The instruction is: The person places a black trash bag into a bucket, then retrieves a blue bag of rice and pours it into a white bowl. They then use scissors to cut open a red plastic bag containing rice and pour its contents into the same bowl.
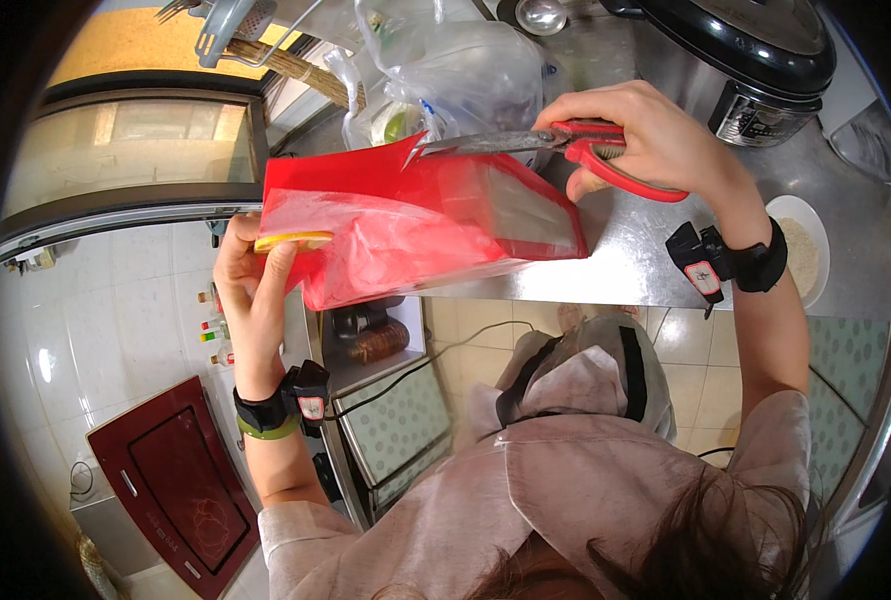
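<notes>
My right hand (659, 131) is closed around the handles of red-handled scissors (490, 141). Their metal blades meet the upper edge of a red plastic package (415, 225), where a pointed flap of film stands up beside a cut. With its fingers and thumb, my left hand (254, 274) pinches the package's left end. A flat yellow-rimmed piece (294, 241) lies under that thumb; whether it is part of the package I cannot tell. The package is held over the front edge of a steel countertop (625, 262). What is inside it is mostly hidden.
Clear plastic bags (468, 75) with produce stand behind the package. A metal ladle (541, 15) lies beyond them. At the back right is a black-lidded electric cooker (753, 60). A white bowl of pale grains (799, 247) sits by my right forearm. Below left is an open drawer (408, 360).
</notes>
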A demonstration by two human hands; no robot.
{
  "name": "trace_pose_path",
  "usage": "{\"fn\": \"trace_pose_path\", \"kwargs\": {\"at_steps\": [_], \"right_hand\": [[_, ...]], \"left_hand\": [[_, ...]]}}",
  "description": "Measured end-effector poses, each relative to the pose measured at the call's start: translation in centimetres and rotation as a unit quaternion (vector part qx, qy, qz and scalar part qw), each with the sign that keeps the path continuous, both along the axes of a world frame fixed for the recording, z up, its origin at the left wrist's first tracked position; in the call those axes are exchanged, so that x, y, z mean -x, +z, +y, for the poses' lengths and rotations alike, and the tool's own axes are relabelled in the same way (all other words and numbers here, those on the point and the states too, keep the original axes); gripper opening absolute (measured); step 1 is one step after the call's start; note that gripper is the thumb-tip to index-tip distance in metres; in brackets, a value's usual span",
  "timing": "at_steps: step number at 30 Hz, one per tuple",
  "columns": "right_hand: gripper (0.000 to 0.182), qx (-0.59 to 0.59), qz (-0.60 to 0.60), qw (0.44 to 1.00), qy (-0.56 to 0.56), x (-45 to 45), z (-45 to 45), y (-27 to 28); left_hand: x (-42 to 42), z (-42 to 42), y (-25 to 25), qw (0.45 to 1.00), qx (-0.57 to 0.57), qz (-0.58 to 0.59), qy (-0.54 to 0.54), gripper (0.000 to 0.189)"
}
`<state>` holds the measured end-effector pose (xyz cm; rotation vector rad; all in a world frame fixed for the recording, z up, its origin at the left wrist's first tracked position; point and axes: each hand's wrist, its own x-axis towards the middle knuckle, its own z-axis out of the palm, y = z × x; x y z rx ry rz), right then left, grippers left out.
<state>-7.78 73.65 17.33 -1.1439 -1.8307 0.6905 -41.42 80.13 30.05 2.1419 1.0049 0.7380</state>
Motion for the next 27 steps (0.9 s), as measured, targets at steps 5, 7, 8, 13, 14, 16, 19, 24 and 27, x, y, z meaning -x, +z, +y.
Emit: {"fn": "trace_pose_path", "kwargs": {"at_steps": [5, 7, 8, 13, 14, 16, 19, 24, 27], "right_hand": [[0.061, -0.050, -0.016, 0.997, -0.051, -0.5, -0.7, -0.6], [0.063, -0.056, -0.041, 0.996, -0.057, -0.5, -1.0, -0.4], [0.064, -0.051, -0.046, 0.996, -0.055, -0.3, -1.4, -0.3], [0.068, -0.047, -0.065, 0.995, -0.058, -0.1, -2.5, -0.3], [0.069, -0.068, -0.073, 0.993, -0.066, 0.1, -2.5, -0.7], [0.065, -0.094, -0.090, 0.988, -0.083, 0.3, -2.5, -0.8], [0.060, -0.109, -0.110, 0.983, -0.101, 1.0, -1.8, -0.3], [0.065, -0.113, -0.098, 0.985, -0.088, 1.7, -0.3, -0.4], [0.043, -0.129, -0.088, 0.984, -0.084, 1.8, -0.4, 0.0]], "left_hand": [[0.0, -0.1, 0.0, 1.000, 0.004, -0.004, 0.002, 0.005], [0.1, -0.1, -0.1, 1.000, 0.000, -0.001, -0.001, 0.005], [0.3, -0.1, -0.2, 1.000, 0.000, 0.000, 0.002, 0.005], [0.1, -0.4, -0.1, 1.000, 0.022, -0.005, 0.007, 0.005], [0.1, -0.3, -0.1, 1.000, 0.021, -0.005, 0.006, 0.005], [0.0, -0.3, -0.1, 1.000, 0.020, -0.005, 0.005, 0.005], [-0.2, -0.3, -0.1, 1.000, 0.017, -0.006, 0.003, 0.005], [-0.3, -0.1, 0.0, 1.000, 0.009, -0.004, -0.006, 0.006], [-0.4, 0.0, 0.0, 1.000, 0.000, -0.001, -0.014, 0.007]]}}
